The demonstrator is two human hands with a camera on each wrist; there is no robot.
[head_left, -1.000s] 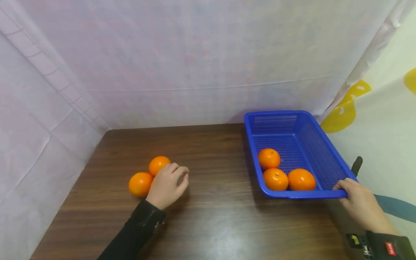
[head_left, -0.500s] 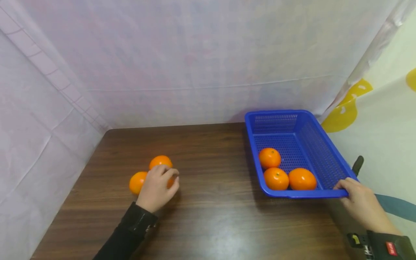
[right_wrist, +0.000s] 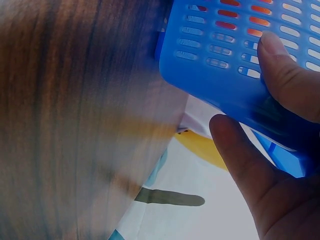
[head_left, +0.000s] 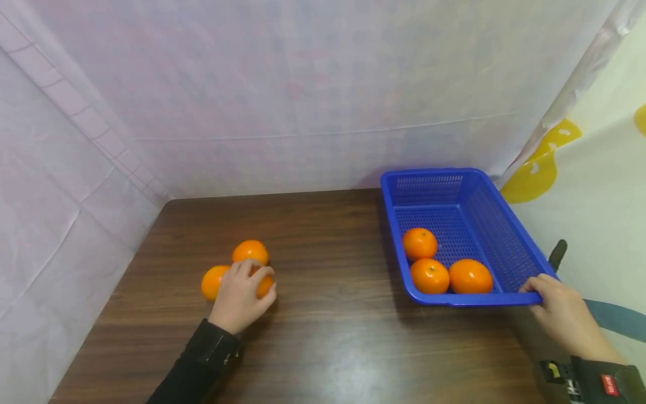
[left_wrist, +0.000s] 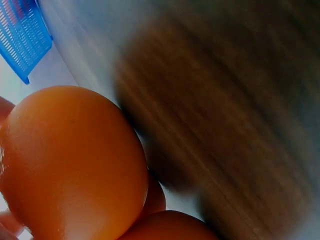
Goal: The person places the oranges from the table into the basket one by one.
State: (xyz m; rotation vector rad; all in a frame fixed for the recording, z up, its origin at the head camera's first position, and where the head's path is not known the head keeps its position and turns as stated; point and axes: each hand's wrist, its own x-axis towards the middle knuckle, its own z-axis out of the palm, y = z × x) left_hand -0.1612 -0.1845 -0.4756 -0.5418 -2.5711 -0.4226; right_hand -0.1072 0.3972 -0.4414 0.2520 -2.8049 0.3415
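The left hand seemingly gripped an orange, half hidden in the head view, bared at wrist; the right hand clamped the basket.

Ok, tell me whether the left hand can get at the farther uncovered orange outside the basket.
Probably, but its grip seems taken: the left hand is curled round another orange. The farther orange lies just beyond it, its far side unobstructed.

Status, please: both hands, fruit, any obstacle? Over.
Left hand grips round orange fruit; two similar fruits close by, perhaps in the way. Right hand grips blue perforated plastic basket at near corner.
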